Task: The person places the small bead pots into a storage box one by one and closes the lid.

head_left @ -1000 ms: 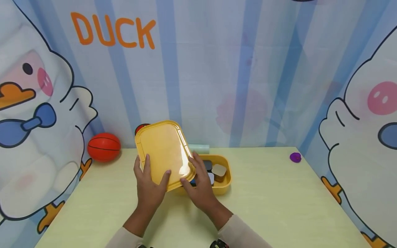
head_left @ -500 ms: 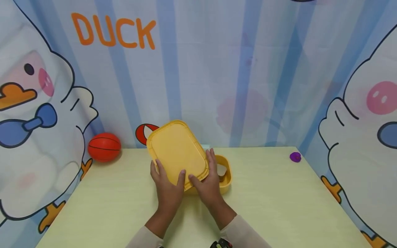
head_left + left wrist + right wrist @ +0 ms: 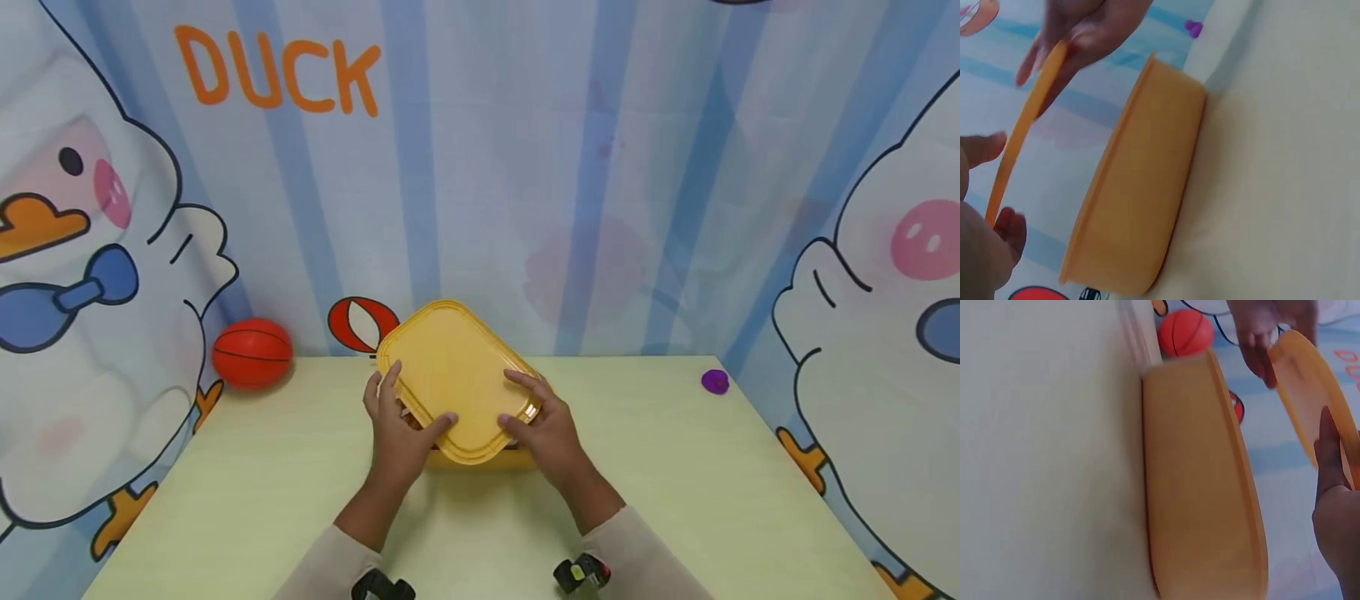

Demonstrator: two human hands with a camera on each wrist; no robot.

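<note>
A yellow rectangular lid is held above a yellow box on the table, turned askew to it. My left hand pinches the lid's lower left edge, thumb on top and other fingers along the side and beneath. At the lower right edge, my right hand grips it the same way. Both wrist views show a gap between the raised, tilted lid and the box's rim. Most of the box and nearly all its contents are hidden under the lid in the head view.
An orange-red ball with black lines lies at the table's back left corner. A small purple object sits near the back right corner. A duck-printed curtain stands behind the table.
Both hands have carried the lid rightward, from partly left of the box to over it. The blocks seen inside earlier are now covered. My right hand has shifted further right.
</note>
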